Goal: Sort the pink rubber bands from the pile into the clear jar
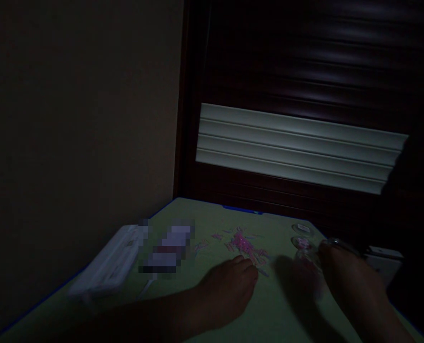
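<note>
A small pile of thin pink pieces [246,246] lies loose on the pale green table [212,216], with more strewn around it. My left hand [229,293] rests just in front of the pile, fingers curled together and their tips hidden. On the right, my right hand [349,274] is closed at the side of a clear round container [308,271], pinkish inside and smeared by motion. Two more clear round containers stand behind it: one with pink contents [301,243], another with a pale label [302,229]. Dim light hides detail.
On the left lie a white flat box [106,267] and a blurred-out, pixelated object [169,247] with a white cable [146,287]. A wall [83,119] rises at left. Dark slatted panels [297,71] with a white band [297,145] stand behind the table. Something white [385,259] is beyond its right edge.
</note>
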The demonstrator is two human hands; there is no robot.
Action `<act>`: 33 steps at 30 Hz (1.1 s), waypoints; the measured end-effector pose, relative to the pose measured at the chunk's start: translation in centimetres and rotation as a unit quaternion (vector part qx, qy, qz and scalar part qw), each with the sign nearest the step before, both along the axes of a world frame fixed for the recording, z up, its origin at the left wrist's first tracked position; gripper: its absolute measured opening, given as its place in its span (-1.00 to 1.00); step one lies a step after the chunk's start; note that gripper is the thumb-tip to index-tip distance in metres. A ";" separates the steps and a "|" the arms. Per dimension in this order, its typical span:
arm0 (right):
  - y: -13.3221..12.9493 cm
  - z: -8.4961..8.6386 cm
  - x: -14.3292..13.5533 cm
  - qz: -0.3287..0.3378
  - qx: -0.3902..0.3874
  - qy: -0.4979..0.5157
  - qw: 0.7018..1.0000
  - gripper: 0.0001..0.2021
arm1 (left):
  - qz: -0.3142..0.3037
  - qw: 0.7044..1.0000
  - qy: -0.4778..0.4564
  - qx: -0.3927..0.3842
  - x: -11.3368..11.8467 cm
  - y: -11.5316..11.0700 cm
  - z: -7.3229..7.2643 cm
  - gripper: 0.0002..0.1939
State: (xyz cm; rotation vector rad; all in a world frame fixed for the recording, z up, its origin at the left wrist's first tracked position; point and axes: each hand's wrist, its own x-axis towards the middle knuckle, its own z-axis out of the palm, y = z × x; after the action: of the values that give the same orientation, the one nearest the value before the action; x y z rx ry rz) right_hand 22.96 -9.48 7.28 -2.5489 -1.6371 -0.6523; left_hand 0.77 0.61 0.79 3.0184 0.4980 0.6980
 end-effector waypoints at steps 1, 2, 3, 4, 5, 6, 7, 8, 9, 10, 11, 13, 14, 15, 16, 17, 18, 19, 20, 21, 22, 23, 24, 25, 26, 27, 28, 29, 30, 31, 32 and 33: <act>0.0 0.0 0.2 -0.002 0.000 -0.002 1.000 -0.71 | -0.001 1.000 0.002 0.003 0.0 0.0 0.1 -0.86; 0.0 -0.1 0.4 -0.002 -0.001 -0.005 1.000 -0.71 | -0.004 1.000 0.005 0.004 0.0 0.0 0.1 -0.86; 0.0 -0.2 0.6 0.000 -0.002 -0.005 1.000 -0.71 | -0.007 1.000 0.007 0.003 0.0 0.0 0.2 -0.86; 0.0 -0.3 0.7 0.000 -0.002 -0.005 1.000 -0.71 | -0.010 1.000 0.008 0.001 0.0 0.0 0.2 -0.87; 0.0 -0.3 0.9 -0.001 -0.002 -0.003 1.000 -0.72 | -0.012 1.000 0.007 -0.002 0.0 0.0 0.3 -0.87; 0.0 -0.4 0.9 -0.002 -0.002 -0.001 1.000 -0.72 | -0.013 1.000 0.006 -0.003 0.0 0.0 0.3 -0.86; 0.0 -0.4 1.0 -0.004 -0.003 0.000 1.000 -0.72 | -0.014 1.000 0.004 -0.003 0.0 0.0 0.3 -0.86; 0.0 -0.4 1.0 -0.006 -0.004 0.002 1.000 -0.72 | -0.012 1.000 0.001 -0.004 0.0 0.0 0.3 -0.86; 0.0 -0.4 0.9 -0.009 -0.007 0.003 1.000 -0.72 | -0.010 1.000 -0.002 -0.007 0.0 0.0 0.3 -0.86; 0.0 -0.4 0.9 -0.011 -0.011 0.004 1.000 -0.71 | -0.007 1.000 -0.004 -0.010 0.0 0.0 0.3 -0.86; 0.0 -0.3 0.8 -0.011 -0.014 0.006 1.000 -0.70 | -0.004 1.000 -0.006 -0.014 0.0 0.0 0.3 -0.86; -0.1 -0.3 0.8 -0.008 -0.014 0.007 1.000 -0.70 | -0.003 1.000 -0.008 -0.020 -0.1 0.0 0.3 -0.86; -0.1 -0.3 0.8 -0.004 -0.013 0.006 1.000 -0.70 | -0.005 1.000 -0.009 -0.019 -0.1 0.0 0.3 -0.86; -0.1 -0.4 0.8 -0.002 -0.010 0.005 1.000 -0.70 | -0.009 1.000 -0.010 -0.017 -0.1 0.0 0.3 -0.85; -0.1 -0.4 0.8 -0.001 -0.007 0.003 1.000 -0.71 | -0.013 1.000 -0.011 -0.016 -0.1 0.0 0.3 -0.85; -0.1 -0.4 0.7 -0.001 -0.003 -0.002 1.000 -0.71 | -0.016 1.000 -0.012 -0.015 0.0 0.0 0.3 -0.85; -0.1 -0.4 0.6 -0.001 -0.001 -0.007 1.000 -0.72 | -0.018 1.000 -0.014 -0.015 0.0 0.0 0.2 -0.84; 0.0 -0.4 0.5 0.001 0.000 -0.011 1.000 -0.72 | -0.017 1.000 -0.017 -0.015 0.0 0.0 0.2 -0.84; 0.1 -0.4 0.3 0.007 -0.001 -0.016 1.000 -0.72 | -0.016 1.000 -0.018 -0.015 0.0 0.0 0.2 -0.84; 0.2 -0.3 0.1 0.018 0.000 -0.022 1.000 -0.72 | -0.015 1.000 -0.018 -0.015 0.0 0.0 0.3 -0.84; 0.3 -0.3 -0.2 0.034 0.000 -0.029 0.999 -0.71 | -0.014 1.000 -0.017 -0.014 0.0 0.0 0.3 -0.85; 0.5 -0.2 -0.6 0.050 0.002 -0.031 0.998 -0.71 | -0.013 1.000 -0.016 -0.014 0.0 0.0 0.3 -0.86; 0.6 -0.2 -0.9 0.068 0.005 -0.031 0.997 -0.70 | -0.014 1.000 -0.014 -0.014 0.0 0.0 0.3 -0.86; 0.8 -0.2 -1.3 0.087 0.007 -0.029 0.996 -0.70 | -0.015 1.000 -0.013 -0.014 0.0 0.0 0.3 -0.87; 0.9 -0.3 -1.6 0.105 0.007 -0.024 0.994 -0.69 | -0.015 1.000 -0.013 -0.014 0.0 0.0 0.3 -0.87; 1.0 -0.3 -2.0 0.123 0.004 -0.018 0.992 -0.69 | -0.015 1.000 -0.015 -0.015 0.0 0.1 0.2 -0.87; 1.1 -0.4 -2.4 0.141 -0.001 -0.014 0.990 -0.70 | -0.014 1.000 -0.016 -0.015 0.0 0.1 0.1 -0.87; 1.2 -0.6 -2.7 0.159 -0.005 -0.011 0.987 -0.71 | -0.012 1.000 -0.019 -0.016 0.0 0.1 0.1 -0.87; 1.3 -0.7 -3.1 0.176 -0.008 -0.007 0.984 -0.72 | -0.010 1.000 -0.022 -0.016 0.1 0.1 0.0 -0.88; 1.5 -0.9 -3.4 0.192 -0.011 0.002 0.981 -0.74 | -0.008 1.000 -0.025 -0.017 0.1 0.1 0.0 -0.88; 1.6 -1.1 -3.7 0.210 -0.015 0.016 0.977 -0.75 | -0.008 0.999 -0.026 -0.020 0.1 0.1 0.0 -0.89; 1.7 -1.4 -3.9 0.229 -0.017 0.033 0.973 -0.75 | -0.010 0.999 -0.025 -0.023 0.0 0.1 0.1 -0.89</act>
State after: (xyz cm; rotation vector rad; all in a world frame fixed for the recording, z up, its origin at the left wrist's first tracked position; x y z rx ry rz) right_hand 19.07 -7.77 5.88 -2.0626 -2.1179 -0.4923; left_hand 0.81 0.68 0.85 2.9507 0.4756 0.7496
